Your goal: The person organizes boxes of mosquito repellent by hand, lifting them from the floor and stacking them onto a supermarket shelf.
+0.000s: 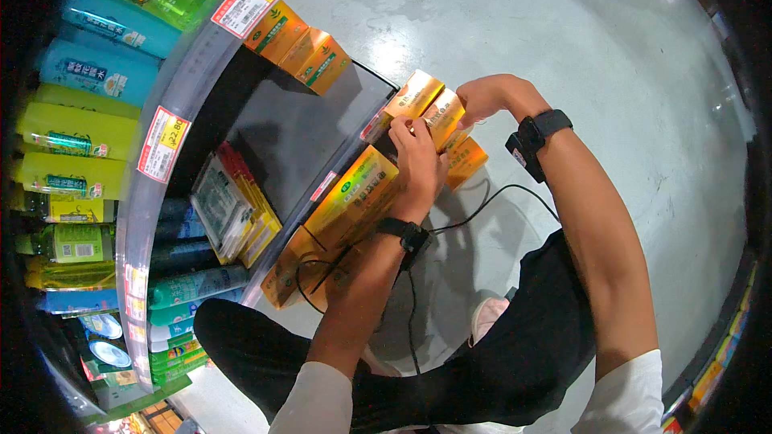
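Several orange-yellow cardboard boxes stand in a group at the shelf's front edge. My left hand (416,154) reaches over them, its fingertips at the top of a box (443,114) near the group's far end. At that box's right side is my right hand (482,99), its fingers partly hidden behind the carton. Beside it, another box (416,93) touches the shelf edge. Nearer to me, a larger orange box (356,187) lies left of my left wrist, with more boxes (289,265) below. Whether either hand grips a box firmly, I cannot tell.
The dark lower shelf (295,126) holds orange boxes (301,48) at its far end and a stack of flat yellow packs (241,211). Bottles (78,175) fill the shelf above, behind a curved price rail (196,66). Black cables (512,190) hang near my wrists.
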Demonstrator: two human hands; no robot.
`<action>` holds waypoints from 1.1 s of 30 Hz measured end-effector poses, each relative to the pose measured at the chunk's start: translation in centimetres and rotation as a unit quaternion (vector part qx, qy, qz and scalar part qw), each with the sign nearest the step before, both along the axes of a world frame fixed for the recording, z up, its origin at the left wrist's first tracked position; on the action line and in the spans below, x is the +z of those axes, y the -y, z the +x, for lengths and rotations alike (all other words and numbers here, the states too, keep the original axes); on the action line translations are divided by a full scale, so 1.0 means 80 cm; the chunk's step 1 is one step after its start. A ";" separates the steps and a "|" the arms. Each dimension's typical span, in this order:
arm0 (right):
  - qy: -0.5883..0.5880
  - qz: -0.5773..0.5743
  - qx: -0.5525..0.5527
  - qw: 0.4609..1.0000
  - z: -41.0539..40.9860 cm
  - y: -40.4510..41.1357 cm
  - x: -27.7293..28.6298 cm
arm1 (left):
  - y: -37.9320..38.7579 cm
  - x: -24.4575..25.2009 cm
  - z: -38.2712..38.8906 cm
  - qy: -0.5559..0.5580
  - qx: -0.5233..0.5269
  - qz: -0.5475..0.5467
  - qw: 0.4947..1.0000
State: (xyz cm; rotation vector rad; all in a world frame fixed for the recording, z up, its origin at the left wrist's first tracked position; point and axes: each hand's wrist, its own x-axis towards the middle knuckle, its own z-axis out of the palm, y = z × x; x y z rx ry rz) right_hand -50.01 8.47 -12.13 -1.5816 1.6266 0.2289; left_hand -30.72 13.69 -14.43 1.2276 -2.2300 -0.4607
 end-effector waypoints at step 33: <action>0.622 -0.141 0.310 0.705 0.197 -0.221 0.290 | 0.273 0.031 0.106 0.174 0.171 -0.147 0.958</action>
